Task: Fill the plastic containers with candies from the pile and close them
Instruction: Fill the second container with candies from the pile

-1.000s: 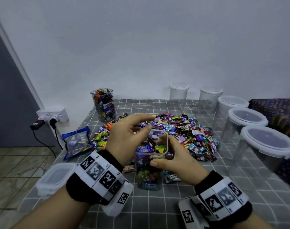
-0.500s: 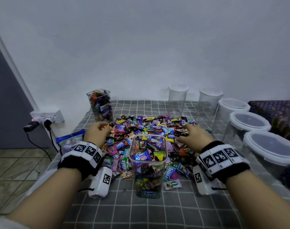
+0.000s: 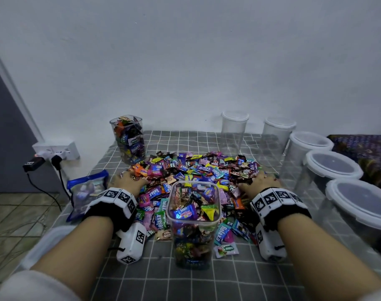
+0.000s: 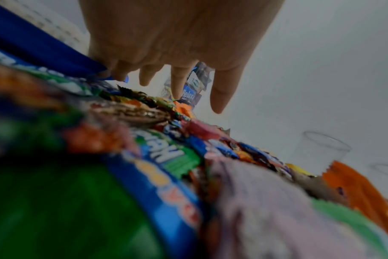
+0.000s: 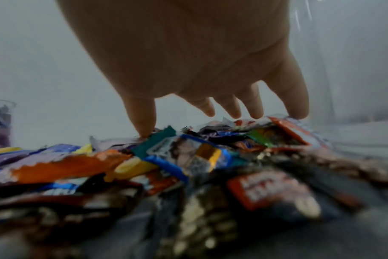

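Left hand [image 3: 128,181] on pile [image 3: 198,170] left edge, fingers [image 4: 179,82] spread, tips touching wrappers, gripping nothing. Open container [image 3: 192,227] between wrists, near pile front. Right hand [image 3: 259,183] on right edge, fingers [image 5: 228,106] splayed, nothing held.

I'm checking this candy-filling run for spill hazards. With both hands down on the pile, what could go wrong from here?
The open container stands lidless between the wrists, candies heaped to its rim; the left hand or right hand swinging back could knock it over. More candies could overflow and likely block a lid. The right hand works beside the empty lidded containers, so a wide scoop might bump one.
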{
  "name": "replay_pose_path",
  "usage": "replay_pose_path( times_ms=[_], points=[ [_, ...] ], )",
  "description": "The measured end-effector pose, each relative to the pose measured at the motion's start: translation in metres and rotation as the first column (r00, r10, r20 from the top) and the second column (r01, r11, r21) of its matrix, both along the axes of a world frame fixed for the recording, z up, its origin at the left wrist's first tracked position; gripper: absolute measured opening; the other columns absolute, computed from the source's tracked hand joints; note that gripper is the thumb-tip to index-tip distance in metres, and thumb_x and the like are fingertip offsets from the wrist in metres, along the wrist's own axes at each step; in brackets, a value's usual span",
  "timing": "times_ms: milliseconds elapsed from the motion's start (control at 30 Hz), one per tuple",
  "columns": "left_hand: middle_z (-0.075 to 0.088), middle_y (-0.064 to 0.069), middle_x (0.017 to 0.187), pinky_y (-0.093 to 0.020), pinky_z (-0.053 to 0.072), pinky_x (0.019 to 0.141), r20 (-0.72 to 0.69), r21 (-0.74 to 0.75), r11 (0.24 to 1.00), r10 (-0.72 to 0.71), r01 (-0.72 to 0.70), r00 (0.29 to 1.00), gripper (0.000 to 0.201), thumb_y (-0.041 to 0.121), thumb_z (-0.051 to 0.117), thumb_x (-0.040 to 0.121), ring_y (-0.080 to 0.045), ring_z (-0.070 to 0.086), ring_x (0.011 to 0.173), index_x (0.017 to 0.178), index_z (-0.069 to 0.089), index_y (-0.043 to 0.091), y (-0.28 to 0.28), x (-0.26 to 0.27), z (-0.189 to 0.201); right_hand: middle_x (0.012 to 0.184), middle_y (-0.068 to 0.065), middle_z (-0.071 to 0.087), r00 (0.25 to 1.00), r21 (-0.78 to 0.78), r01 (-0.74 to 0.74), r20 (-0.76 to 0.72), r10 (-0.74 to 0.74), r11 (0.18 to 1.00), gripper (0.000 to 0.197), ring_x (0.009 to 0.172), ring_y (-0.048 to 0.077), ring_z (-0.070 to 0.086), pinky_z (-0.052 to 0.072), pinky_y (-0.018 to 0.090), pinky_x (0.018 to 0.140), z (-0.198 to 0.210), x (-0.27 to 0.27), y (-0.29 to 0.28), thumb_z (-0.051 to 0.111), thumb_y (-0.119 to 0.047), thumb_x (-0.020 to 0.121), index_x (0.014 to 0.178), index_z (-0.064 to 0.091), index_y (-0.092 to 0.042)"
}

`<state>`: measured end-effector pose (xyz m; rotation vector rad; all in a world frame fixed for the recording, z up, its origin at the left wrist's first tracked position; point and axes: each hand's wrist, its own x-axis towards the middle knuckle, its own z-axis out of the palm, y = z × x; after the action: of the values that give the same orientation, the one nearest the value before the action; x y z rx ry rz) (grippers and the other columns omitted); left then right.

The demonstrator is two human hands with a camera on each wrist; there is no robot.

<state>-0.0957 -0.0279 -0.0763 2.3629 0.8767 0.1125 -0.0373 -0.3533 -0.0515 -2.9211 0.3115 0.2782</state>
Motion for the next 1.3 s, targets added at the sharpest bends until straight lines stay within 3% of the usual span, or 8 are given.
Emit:
replay_pose_path(
  times_ms=[100,333,500,633,700,800,967,1300],
  points=[
    [0.027,-0.020,0.150,-0.047,0.030,0.109,-0.051,-0.060,0.998,-0.022,0.019,0.998,0.077,0.046,0.066,0.081,-0.039,0.031,0.134,0.145,0.031,0.020,-0.001,0.004,-0.003,0.151,0.021,0.022,1.000,0.002,0.013,-0.012,-0.013,1.000,0.091,0.136,0.039,0.028,0.031,0.051,0.109,-0.002,0.001,-0.001,0.050,-0.065,0.082,0.148,0.018,-0.011],
    [0.033,-0.015,0.149,-0.042,0.035,0.107,-0.087,-0.055,0.992,-0.115,0.110,0.990,0.084,0.054,0.061,0.082,-0.035,0.036,0.133,0.149,0.021,0.021,-0.004,0.002,-0.001,0.145,0.018,0.037,0.986,-0.013,-0.161,-0.051,0.160,0.987,0.090,0.130,0.036,0.040,0.040,0.047,0.103,-0.002,-0.005,0.011,0.038,-0.075,0.082,0.149,0.018,-0.017],
    [0.022,-0.016,0.154,-0.043,0.033,0.108,-0.225,0.005,0.959,-0.274,0.283,0.935,0.103,0.071,0.062,0.068,-0.036,0.030,0.137,0.150,0.012,0.033,-0.012,-0.005,0.004,0.150,0.014,0.029,0.955,-0.048,-0.293,-0.072,0.289,0.955,0.094,0.133,0.034,0.036,0.036,0.047,0.106,0.001,-0.013,0.021,0.038,-0.077,0.080,0.151,0.008,-0.023],
    [0.018,-0.016,0.154,-0.036,0.036,0.104,-0.279,0.080,0.918,-0.353,0.388,0.893,0.087,0.058,0.066,0.076,-0.033,0.037,0.133,0.147,0.020,0.038,-0.025,-0.008,0.007,0.142,0.009,0.043,0.912,-0.077,-0.410,-0.050,0.407,0.909,0.088,0.125,0.028,0.046,0.043,0.037,0.094,0.005,-0.019,0.027,0.040,-0.073,0.083,0.150,0.010,-0.025],
    [0.027,-0.010,0.152,-0.029,0.042,0.091,-0.309,0.124,0.893,-0.380,0.433,0.872,0.078,0.055,0.063,0.080,-0.025,0.046,0.126,0.146,0.026,0.036,-0.031,-0.008,0.010,0.136,0.008,0.049,0.885,-0.095,-0.465,-0.012,0.466,0.880,0.076,0.120,0.027,0.049,0.045,0.036,0.089,0.006,-0.023,0.031,0.041,-0.065,0.088,0.149,0.017,-0.028],
    [0.052,0.002,0.137,-0.019,0.040,0.064,-0.305,0.167,0.870,-0.402,0.464,0.863,0.065,0.055,0.062,0.082,-0.013,0.057,0.095,0.140,0.039,0.039,-0.034,-0.010,0.014,0.128,0.005,0.057,0.844,-0.098,-0.531,0.027,0.535,0.842,0.064,0.115,0.025,0.055,0.048,0.034,0.087,0.005,-0.024,0.037,0.051,-0.055,0.089,0.144,0.030,-0.029],
    [0.057,0.005,0.131,-0.024,0.044,0.078,-0.336,0.298,0.807,-0.412,0.510,0.847,0.049,0.050,0.058,0.087,-0.018,0.056,0.112,0.135,0.044,0.046,-0.039,-0.016,0.022,0.126,0.003,0.060,0.828,-0.089,-0.550,0.073,0.556,0.830,0.050,0.114,0.024,0.056,0.049,0.034,0.090,0.003,-0.023,0.042,0.056,-0.046,0.089,0.135,0.046,-0.030],
    [0.062,0.001,0.124,-0.024,0.043,0.072,-0.258,0.354,0.795,-0.424,0.493,0.868,0.036,0.036,0.051,0.095,-0.020,0.059,0.107,0.130,0.053,0.038,-0.046,-0.017,0.022,0.109,0.006,0.065,0.840,-0.061,-0.521,0.141,0.524,0.851,0.029,0.103,0.025,0.059,0.047,0.030,0.080,0.008,-0.025,0.041,0.050,-0.035,0.094,0.113,0.061,-0.017]
  ],
)
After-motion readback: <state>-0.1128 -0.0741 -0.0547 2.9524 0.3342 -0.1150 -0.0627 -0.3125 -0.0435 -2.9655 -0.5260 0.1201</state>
